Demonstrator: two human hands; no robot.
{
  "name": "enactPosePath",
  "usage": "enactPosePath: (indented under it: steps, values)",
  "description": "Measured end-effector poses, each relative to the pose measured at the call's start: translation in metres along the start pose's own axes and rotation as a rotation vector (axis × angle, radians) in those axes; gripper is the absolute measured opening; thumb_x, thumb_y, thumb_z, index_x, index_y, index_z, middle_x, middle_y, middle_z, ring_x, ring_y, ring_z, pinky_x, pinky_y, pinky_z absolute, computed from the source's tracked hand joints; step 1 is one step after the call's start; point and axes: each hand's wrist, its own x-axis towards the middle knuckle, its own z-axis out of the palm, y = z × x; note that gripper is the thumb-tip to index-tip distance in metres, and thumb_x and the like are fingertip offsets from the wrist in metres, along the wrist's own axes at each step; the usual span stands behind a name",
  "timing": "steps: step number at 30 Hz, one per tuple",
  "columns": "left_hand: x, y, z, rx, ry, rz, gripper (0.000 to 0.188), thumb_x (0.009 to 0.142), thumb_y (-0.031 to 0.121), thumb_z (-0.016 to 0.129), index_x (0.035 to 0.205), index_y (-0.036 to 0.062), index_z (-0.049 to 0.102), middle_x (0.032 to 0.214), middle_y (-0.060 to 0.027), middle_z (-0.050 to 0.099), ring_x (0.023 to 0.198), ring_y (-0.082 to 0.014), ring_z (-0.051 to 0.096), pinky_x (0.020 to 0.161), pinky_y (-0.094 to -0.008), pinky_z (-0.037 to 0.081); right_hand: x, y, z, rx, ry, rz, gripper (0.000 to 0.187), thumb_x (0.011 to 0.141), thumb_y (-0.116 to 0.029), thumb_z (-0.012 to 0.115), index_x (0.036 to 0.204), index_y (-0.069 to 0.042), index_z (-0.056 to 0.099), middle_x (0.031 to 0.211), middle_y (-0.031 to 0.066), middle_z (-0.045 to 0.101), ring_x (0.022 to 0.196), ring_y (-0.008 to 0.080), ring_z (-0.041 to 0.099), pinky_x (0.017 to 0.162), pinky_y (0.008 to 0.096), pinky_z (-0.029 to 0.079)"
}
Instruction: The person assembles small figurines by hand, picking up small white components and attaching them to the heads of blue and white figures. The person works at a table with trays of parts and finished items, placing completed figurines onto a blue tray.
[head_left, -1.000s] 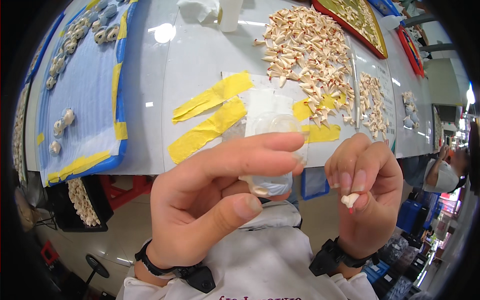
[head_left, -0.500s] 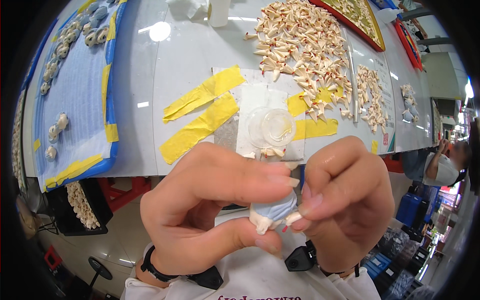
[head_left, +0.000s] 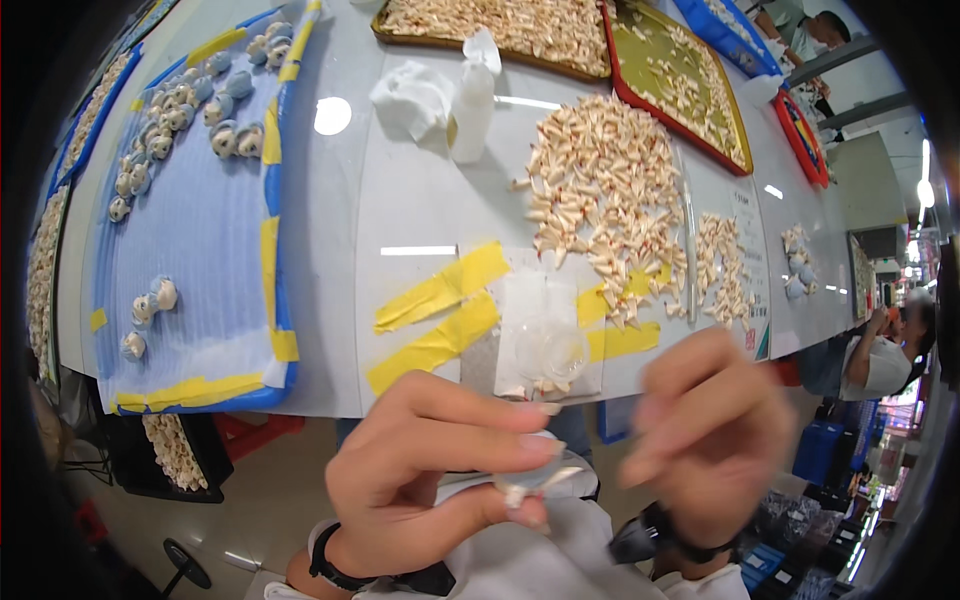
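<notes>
Between the thumb and fingers of my left hand (head_left: 430,470) is a small pale blue and cream figure (head_left: 524,482), partly hidden by the fingers. A small slender cream piece (head_left: 562,478) sticks out from its right side. My right hand (head_left: 712,430) is apart from it, to the right, its fingers bent and smeared by motion; whether anything is in them does not show. Beyond the hands, at the table's near edge, a clear round dish (head_left: 552,350) stands on a white sheet. Past it spreads a pile of pointed cream pieces with red tips (head_left: 600,180).
On the left lies a blue-rimmed tray (head_left: 275,395) with several blue and cream figures. A white bottle (head_left: 472,115) stands beside crumpled tissue (head_left: 412,100). Yellow tape strips (head_left: 440,285) cross the table. A red-edged tray (head_left: 690,135) holds more pieces. Another person (head_left: 870,355) sits at far right.
My right hand has drawn away from the figure to the right. The cream piece it pinched now sticks out from the figure. More of the table's far side has come into view.
</notes>
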Motion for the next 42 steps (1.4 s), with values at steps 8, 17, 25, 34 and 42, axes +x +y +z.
enactPosePath:
  steps: [8,17,25,34,42]
  values:
    - [0.0,0.0,-0.016,-0.052,0.034,0.03,0.044,0.061,0.017,0.079,0.091,0.0042,0.048,0.098,-0.0114,0.046,0.072,-0.0192,0.059,0.058,-0.0227,0.051,0.116,0.026,-0.027,-0.489,-0.13,0.062,0.034,0.064,-0.018,0.072,0.087,0.001,0.056,0.078,0.0053,0.054,0.07,0.012,0.052,0.062,0.0247,0.042]
    - [-0.005,0.005,-0.029,-0.114,0.097,0.019,0.045,0.063,0.011,0.077,0.093,0.004,0.044,0.097,-0.0117,0.046,0.072,-0.0196,0.059,0.058,-0.0224,0.051,0.152,0.052,0.027,-0.58,-0.189,0.007,0.045,0.061,-0.031,0.073,0.085,0.003,0.058,0.081,0.0137,0.052,0.07,0.0214,0.053,0.06,0.0299,0.043]
    - [-0.007,0.007,-0.036,-0.272,0.004,0.016,0.036,0.067,-0.009,0.067,0.098,-0.0036,0.05,0.105,-0.017,0.045,0.089,-0.0221,0.058,0.074,-0.0278,0.052,0.133,0.038,0.002,-0.134,-0.152,0.087,0.031,0.07,-0.019,0.068,0.09,0.004,0.059,0.082,0.0088,0.062,0.072,0.0142,0.058,0.064,0.0241,0.044]
    - [-0.012,0.007,-0.028,-0.14,0.191,-0.062,0.041,0.065,0.009,0.073,0.095,0.0002,0.047,0.098,-0.0126,0.046,0.074,-0.0178,0.057,0.058,-0.0217,0.049,0.051,0.017,-0.026,0.227,0.058,0.277,0.041,0.077,-0.022,0.056,0.105,0.005,0.046,0.087,0.0176,0.059,0.079,0.0265,0.06,0.078,0.0389,0.046]
    - [-0.014,0.006,-0.021,0.0,0.279,-0.092,0.048,0.064,0.019,0.077,0.098,0.0021,0.049,0.097,-0.0087,0.045,0.071,-0.0142,0.055,0.053,-0.0189,0.044,0.01,0.021,-0.032,0.514,0.064,0.5,0.033,0.08,-0.021,0.057,0.1,0.004,0.05,0.081,0.0141,0.059,0.061,0.0163,0.058,0.052,0.0248,0.046]
